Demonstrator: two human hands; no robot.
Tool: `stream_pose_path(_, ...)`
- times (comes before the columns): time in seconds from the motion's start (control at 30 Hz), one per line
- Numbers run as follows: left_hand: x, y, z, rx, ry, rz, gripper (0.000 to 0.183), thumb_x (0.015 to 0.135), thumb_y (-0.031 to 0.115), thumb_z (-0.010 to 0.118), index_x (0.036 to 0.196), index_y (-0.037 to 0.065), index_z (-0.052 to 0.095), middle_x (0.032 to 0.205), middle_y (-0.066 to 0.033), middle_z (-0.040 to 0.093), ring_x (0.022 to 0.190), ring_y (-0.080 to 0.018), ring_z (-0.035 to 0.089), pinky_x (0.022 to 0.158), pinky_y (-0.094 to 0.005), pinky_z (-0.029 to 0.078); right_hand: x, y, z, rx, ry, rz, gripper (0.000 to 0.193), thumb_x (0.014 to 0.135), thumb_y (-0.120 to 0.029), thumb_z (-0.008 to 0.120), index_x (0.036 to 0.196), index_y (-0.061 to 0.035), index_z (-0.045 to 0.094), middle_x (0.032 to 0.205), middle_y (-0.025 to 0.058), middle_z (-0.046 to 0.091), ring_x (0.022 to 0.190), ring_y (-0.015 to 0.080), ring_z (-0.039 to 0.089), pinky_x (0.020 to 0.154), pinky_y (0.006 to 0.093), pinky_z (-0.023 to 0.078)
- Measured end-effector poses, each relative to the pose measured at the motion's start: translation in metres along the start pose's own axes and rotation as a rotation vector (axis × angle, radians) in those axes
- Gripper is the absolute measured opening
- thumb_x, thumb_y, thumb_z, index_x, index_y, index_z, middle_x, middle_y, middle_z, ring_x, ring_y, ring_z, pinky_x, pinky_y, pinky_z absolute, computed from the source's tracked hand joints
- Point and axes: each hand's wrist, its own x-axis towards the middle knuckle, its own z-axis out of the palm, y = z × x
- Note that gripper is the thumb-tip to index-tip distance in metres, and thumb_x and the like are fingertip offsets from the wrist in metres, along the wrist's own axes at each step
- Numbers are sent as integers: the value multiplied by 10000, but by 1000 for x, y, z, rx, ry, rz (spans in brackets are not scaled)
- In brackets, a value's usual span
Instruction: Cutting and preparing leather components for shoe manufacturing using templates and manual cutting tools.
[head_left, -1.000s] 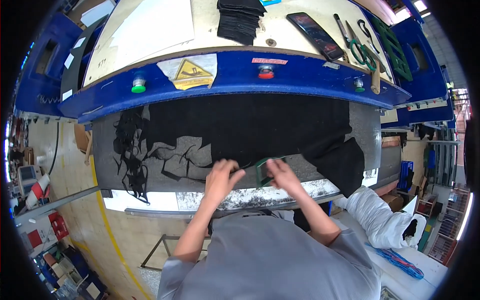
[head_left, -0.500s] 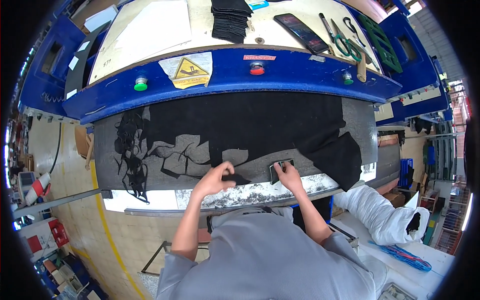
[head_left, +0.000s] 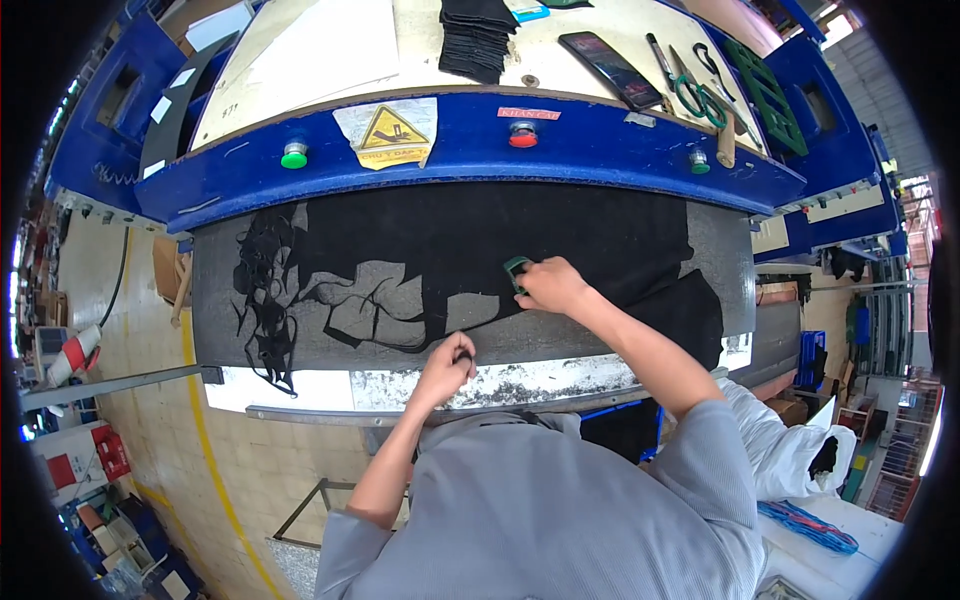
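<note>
My right hand [head_left: 553,286] grips a green-edged cutting die [head_left: 515,272] on or just above the black fabric [head_left: 580,230], near a cut-out gap in it. My left hand [head_left: 445,372] is closed at the near edge of the board, below the fabric. A bit of black fabric piece [head_left: 463,357] shows between its fingers; the rest of it is hidden. Thin black offcuts [head_left: 268,300] lie bunched at the left of the grey cutting board [head_left: 220,330]. Narrow fabric strips outline the cut-out shapes beside them.
A blue machine beam [head_left: 460,150] spans the far side, with green and red buttons and a yellow warning sign [head_left: 395,135]. On the cream top are stacked black pieces [head_left: 475,45], a phone [head_left: 610,70] and green-handled scissors [head_left: 695,100]. A white sack [head_left: 790,440] lies at right.
My right hand has moved the die up and left onto the fabric. My left hand has closed, and the black piece beside it has gone from the board.
</note>
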Motion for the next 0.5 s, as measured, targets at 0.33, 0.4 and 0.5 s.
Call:
stream_pose_path(0.33, 46, 23, 6, 624, 494, 399, 192, 848, 156, 710, 1002, 66, 640, 888, -104, 657, 802, -334, 670, 687, -437, 528, -21, -18, 31, -23, 268, 4, 209, 787, -170, 725, 976, -82, 710, 1195, 112, 559, 1108, 271, 550, 904, 403, 472)
stream_pose_path(0.4, 56, 35, 4, 713, 464, 400, 258, 863, 147, 709, 1112, 97, 665, 974, -96, 624, 855, -307, 668, 725, -416, 534, -28, -19, 35, 29, 317, 31, 287, 779, -170, 740, 1051, -91, 693, 1233, 119, 542, 1137, 285, 529, 927, 415, 453)
stream_pose_path(0.5, 76, 34, -3, 782, 398, 453, 359, 876, 156, 700, 1231, 135, 650, 992, -90, 581, 839, -313, 657, 715, -431, 532, -32, -31, 23, 177, 471, 142, 484, 755, -174, 776, 1214, -121, 633, 1304, 131, 510, 1198, 312, 489, 969, 435, 418)
